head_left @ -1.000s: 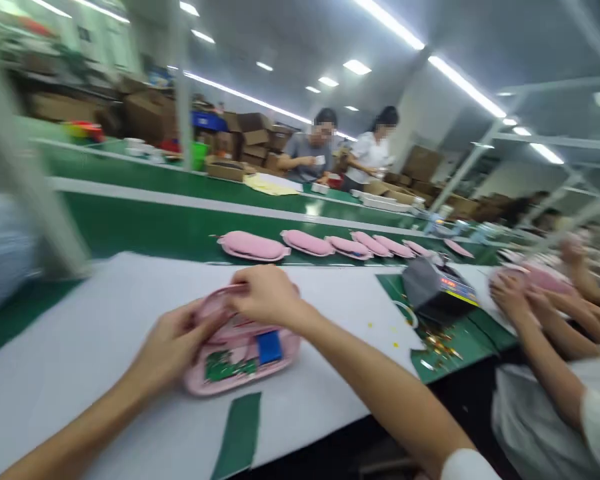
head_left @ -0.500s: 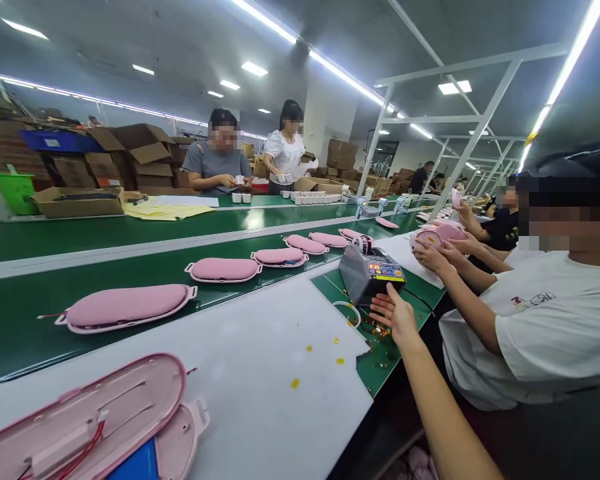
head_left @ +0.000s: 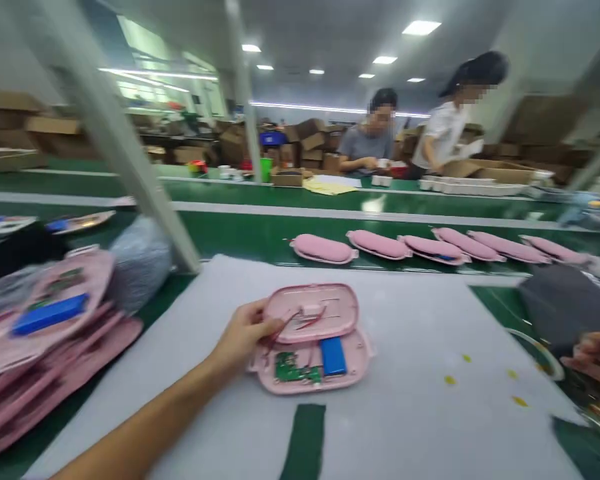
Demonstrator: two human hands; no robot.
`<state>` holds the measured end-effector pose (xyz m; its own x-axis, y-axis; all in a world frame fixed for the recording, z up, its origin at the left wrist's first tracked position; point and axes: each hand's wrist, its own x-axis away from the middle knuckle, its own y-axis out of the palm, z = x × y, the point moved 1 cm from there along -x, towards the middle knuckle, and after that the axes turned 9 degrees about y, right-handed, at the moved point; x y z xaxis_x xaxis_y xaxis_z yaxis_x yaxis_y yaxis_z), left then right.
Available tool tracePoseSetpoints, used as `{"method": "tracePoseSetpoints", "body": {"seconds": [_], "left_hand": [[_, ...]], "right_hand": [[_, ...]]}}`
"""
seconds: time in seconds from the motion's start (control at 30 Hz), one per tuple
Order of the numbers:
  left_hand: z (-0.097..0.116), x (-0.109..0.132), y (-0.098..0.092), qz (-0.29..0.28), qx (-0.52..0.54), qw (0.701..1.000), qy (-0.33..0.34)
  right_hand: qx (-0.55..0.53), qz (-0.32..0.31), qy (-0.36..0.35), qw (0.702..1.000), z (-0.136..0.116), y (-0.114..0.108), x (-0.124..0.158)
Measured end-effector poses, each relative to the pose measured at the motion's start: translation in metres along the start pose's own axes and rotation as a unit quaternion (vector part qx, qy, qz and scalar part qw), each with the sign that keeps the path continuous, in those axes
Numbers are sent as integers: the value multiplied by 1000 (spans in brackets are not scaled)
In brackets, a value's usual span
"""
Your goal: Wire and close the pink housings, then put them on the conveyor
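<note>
My left hand (head_left: pixel 247 333) is closed on the left edge of a pink oval shell half (head_left: pixel 340 305), thumb on top. Red wires and a small white connector show inside that half. It overlaps the back of a second pink half (head_left: pixel 357 377), which lies face up on the white sheet. A green circuit board (head_left: pixel 293 368) and a blue battery (head_left: pixel 333 356) sit in the lower half. At the right edge my right hand (head_left: pixel 593 353) is smeared and partly cut off, close to the dark grey tape dispenser (head_left: pixel 555 303). Whether its fingers hold anything is unclear.
Several pink closed cases (head_left: pixel 323 248) line the green conveyor behind the white sheet (head_left: pixel 395 427). On the left stands a stack of pink shells (head_left: pixel 55 380) beside a slanted metal post (head_left: pixel 130 153). Yellow tape bits (head_left: pixel 450 380) lie at right. Two people work across the belt.
My view has swung left, away from the tape dispenser. My left hand has come into view on the pink shell half. My right hand now shows only at the right edge, blurred.
</note>
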<state>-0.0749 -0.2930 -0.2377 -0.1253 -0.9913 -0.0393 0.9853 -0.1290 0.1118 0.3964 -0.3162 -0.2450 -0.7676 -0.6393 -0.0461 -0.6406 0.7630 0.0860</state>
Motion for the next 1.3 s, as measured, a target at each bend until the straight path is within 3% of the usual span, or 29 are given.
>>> {"method": "tracePoseSetpoints", "body": {"seconds": [0.07,0.1,0.17,0.2,0.27,0.3,0.37,0.43,0.6,0.73,0.8,0.83,0.93,0.97,1.07,1.13,1.2,1.23,1.3], "left_hand": [[-3,2,0,15,36,999,-4],[-4,2,2,16,50,999,-4],[-8,3,5,16,62,998,2],[-9,3,6,11,69,998,8],[-14,4,8,1,90,995,31],[-17,5,7,-4,101,994,43],[-22,5,7,-9,114,991,63],[-26,4,6,-6,118,990,74],[-29,4,8,0,129,987,92],[-30,5,8,6,109,990,93],[-31,5,7,6,95,992,88],[-32,5,6,3,88,992,86],[-30,7,2,-10,63,994,88],[-27,9,2,-10,45,994,102],[-16,16,2,-16,-51,984,169],[-12,21,4,-21,-111,974,196],[-11,27,5,-20,-169,963,208],[-11,29,4,-27,-204,952,225],[-11,32,2,-93,-291,907,289]], "right_hand": [[111,-164,-99,975,-25,55,44],[151,-277,-165,934,-40,86,71],[203,-477,-272,811,-66,147,125],[241,-536,-319,744,-73,174,147],[314,-587,-402,629,-77,217,177],[344,-589,-437,586,-74,232,185],[375,-580,-488,534,-65,249,190],[383,-579,-513,505,-55,254,189],[402,-568,-546,466,-41,253,188],[421,-517,-589,458,-36,255,196],[430,-486,-588,484,-38,258,197],[438,-467,-574,511,-40,259,195],[460,-440,-480,604,-47,263,182],[461,-458,-441,619,-49,262,177],[439,-535,-387,610,-49,255,168],[412,-540,-405,612,-48,243,169],[379,-529,-418,633,-49,228,174],[375,-537,-413,632,-49,220,177],[393,-572,-395,601,-50,203,183]]}}
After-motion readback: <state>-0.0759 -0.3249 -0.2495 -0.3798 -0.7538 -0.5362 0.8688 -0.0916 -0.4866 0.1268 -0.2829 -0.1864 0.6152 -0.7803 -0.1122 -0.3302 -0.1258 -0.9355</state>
